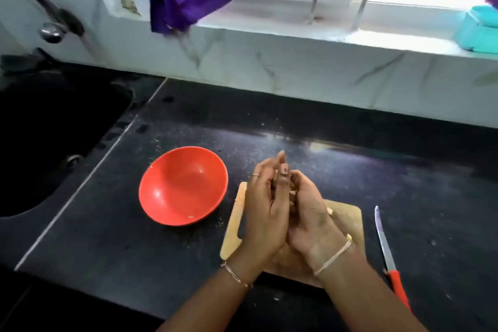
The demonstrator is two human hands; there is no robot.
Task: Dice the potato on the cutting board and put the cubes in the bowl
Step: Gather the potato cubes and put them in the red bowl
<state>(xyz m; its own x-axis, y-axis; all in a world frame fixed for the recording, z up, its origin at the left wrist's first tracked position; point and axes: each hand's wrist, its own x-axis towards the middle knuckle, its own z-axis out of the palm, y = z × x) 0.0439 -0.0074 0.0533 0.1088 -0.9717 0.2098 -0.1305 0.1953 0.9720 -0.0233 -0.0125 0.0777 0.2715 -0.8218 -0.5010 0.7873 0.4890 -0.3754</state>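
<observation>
My 2 hands meet cupped over the pale wooden cutting board [347, 221]. The left hand [265, 205] has its fingers fairly straight and the right hand [310, 213] has them curled. I cannot tell what they enclose, though it is probably the potato cubes. The round red plastic bowl [183, 186] sits just to the left on the black desk [296, 127], on my left hand's side.

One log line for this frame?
left hand and right hand cupped together above cutting board | bowl nearly empty | knife on counter beside board
</observation>
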